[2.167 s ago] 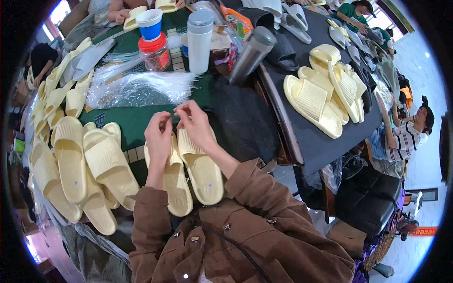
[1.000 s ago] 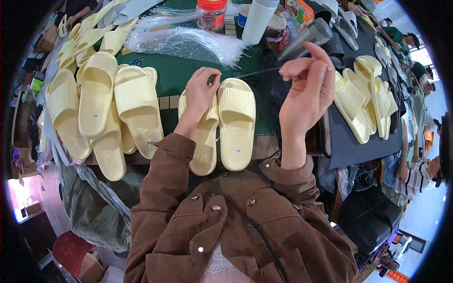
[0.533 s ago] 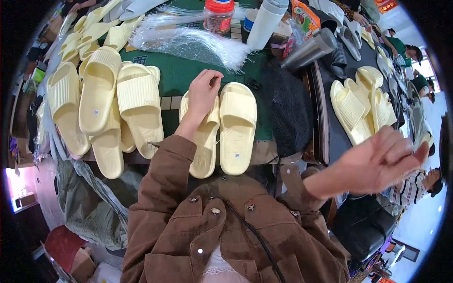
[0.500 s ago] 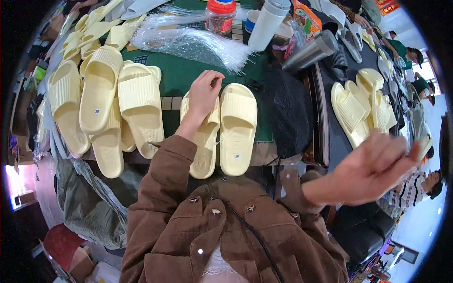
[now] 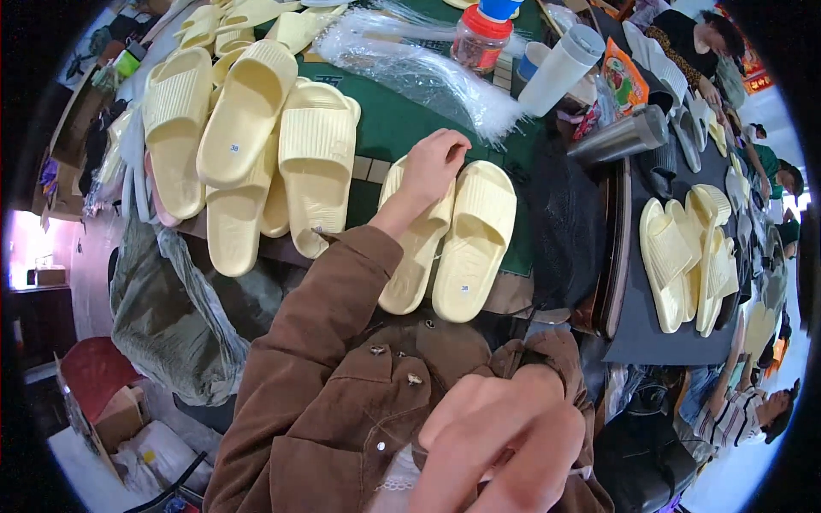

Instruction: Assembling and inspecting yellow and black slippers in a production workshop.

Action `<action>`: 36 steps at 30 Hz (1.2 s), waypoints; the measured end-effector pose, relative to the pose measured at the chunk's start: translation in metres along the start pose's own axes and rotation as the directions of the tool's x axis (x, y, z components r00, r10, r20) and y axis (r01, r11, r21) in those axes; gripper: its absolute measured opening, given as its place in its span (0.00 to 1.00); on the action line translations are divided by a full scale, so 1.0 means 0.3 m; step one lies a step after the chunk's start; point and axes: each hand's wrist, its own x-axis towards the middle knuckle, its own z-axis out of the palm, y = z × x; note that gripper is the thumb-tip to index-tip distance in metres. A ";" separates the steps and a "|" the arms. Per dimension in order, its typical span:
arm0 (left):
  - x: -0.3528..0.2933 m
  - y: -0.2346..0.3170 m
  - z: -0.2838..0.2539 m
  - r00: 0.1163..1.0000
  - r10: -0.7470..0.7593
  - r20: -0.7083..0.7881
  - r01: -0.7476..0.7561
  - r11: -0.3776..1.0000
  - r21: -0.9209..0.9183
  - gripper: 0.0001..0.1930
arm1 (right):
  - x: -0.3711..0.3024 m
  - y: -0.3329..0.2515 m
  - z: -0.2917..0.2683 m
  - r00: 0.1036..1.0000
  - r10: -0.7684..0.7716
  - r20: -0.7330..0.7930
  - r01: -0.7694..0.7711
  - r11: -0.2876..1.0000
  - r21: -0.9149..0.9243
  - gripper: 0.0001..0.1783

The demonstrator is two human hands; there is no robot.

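Cream slipper (image 5: 408, 269) under the left hand (image 5: 434, 168), second slipper (image 5: 475, 244) just right

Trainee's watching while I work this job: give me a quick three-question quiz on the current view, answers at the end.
1. Which hand is at the pale-yellow pair of slippers directly in front of the brown jacket? A) right B) left C) both

2. True or false: the clear jar has a red lid.

3. Fill in: the bundle of clear strands lies on a ____ tabletop.

Key: 1. B, the left hand. 2. True. 3. Green.
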 end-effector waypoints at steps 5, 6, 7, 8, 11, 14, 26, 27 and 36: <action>-0.004 -0.038 -0.014 1.000 -0.028 -0.002 0.028 0.999 0.024 0.04 | 0.030 0.027 0.011 0.979 -0.150 -0.140 0.127 0.979 -0.161 0.10; -0.001 -0.052 -0.027 1.000 -0.008 -0.006 0.008 0.999 0.051 0.04 | 0.047 0.026 -0.015 0.985 -0.141 -0.104 0.130 0.986 -0.102 0.10; 0.005 -0.048 -0.021 1.000 -0.014 0.006 0.014 0.999 0.043 0.04 | 0.052 0.020 -0.014 0.987 -0.141 -0.077 0.136 0.989 -0.062 0.09; 0.014 -0.046 -0.016 1.000 0.015 -0.013 -0.014 0.999 0.041 0.04 | 0.057 0.021 0.021 0.965 -0.221 -0.142 0.205 0.972 -0.117 0.07; 0.011 -0.029 0.006 0.999 0.016 -0.034 -0.018 0.999 -0.044 0.04 | 0.056 -0.015 0.006 0.994 -0.084 0.075 0.095 0.985 -0.147 0.07; 0.017 -0.017 0.020 1.000 0.007 -0.005 -0.008 1.000 -0.015 0.03 | -0.002 0.027 0.119 0.960 -0.004 -0.282 0.007 1.000 0.010 0.09; -0.012 -0.015 -0.019 1.000 0.005 -0.014 -0.005 0.999 0.035 0.04 | -0.180 0.017 -0.108 0.959 -0.083 -0.270 -0.022 0.931 -0.364 0.04; -0.014 -0.018 -0.022 1.000 0.017 -0.020 -0.016 1.000 0.027 0.02 | -0.209 0.001 -0.117 0.947 -0.041 -0.319 -0.080 0.930 -0.359 0.05; -0.006 0.032 -0.008 0.997 0.062 -0.047 -0.064 0.997 -0.043 0.04 | -0.397 -0.027 -0.195 0.774 -0.281 -0.567 -0.120 0.815 -0.567 0.07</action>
